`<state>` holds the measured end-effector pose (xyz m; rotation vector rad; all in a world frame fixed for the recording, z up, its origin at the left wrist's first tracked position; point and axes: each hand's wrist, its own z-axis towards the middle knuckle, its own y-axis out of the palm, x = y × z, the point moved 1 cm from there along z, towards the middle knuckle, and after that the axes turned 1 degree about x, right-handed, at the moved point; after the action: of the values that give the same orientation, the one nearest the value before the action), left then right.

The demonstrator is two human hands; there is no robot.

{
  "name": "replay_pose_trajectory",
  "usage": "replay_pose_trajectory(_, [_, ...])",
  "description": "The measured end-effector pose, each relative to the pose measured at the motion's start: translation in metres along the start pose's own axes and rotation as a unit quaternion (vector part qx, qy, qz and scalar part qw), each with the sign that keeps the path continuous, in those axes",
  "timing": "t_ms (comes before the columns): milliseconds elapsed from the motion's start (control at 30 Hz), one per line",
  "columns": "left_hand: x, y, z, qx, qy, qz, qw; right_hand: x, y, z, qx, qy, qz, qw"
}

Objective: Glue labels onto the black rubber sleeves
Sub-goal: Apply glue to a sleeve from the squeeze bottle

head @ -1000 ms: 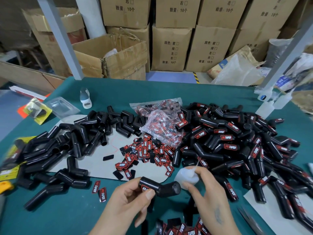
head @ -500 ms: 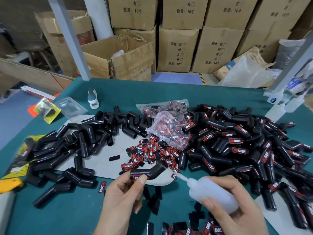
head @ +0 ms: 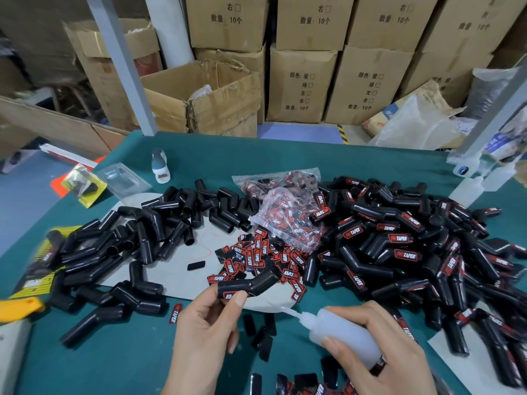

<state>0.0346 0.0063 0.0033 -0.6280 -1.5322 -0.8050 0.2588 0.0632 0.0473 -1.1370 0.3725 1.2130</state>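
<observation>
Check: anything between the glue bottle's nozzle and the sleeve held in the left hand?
Nothing visible. The glue bottle in the right hand points its nozzle up-left toward the sleeve pinched by the left hand; only an open gap lies between them.

Stacked cardboard boxes (head: 302, 84) behind green table (head: 114, 366) — small white bottle (head: 160, 166), clear blister pack (head: 121, 179), yellow tool (head: 20, 307) at left.

A bent black sleeve (head: 246, 284) with a label underneath is pinched above the table. Bare sleeves (head: 137, 246) are heaped left, labelled ones (head: 399, 246) right, loose red-black labels (head: 256, 256) piled between. A translucent glue bottle (head: 342, 334) is tilted, nozzle toward the sleeve.
</observation>
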Motion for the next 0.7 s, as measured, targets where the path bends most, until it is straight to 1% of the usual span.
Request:
replay_pose_trajectory(200, [-0.0005, -0.0008, -0.0008, -0.01, 0.012, 0.013, 1.0, 0.0011, 0.0001, -0.0003, -0.006, -0.001, -0.005, 1.0])
replay_pose_trajectory(333, [-0.0042, -0.0022, -0.0001, -0.003, 0.026, 0.028, 0.999, 0.002, 0.0003, -0.0005, -0.004, 0.0, -0.006, 1.0])
replay_pose_trajectory(700, [-0.0066, -0.0037, -0.0016, -0.012, 0.027, 0.054, 0.998, 0.0011, -0.0005, -0.0011, -0.008, 0.002, -0.016, 1.0])
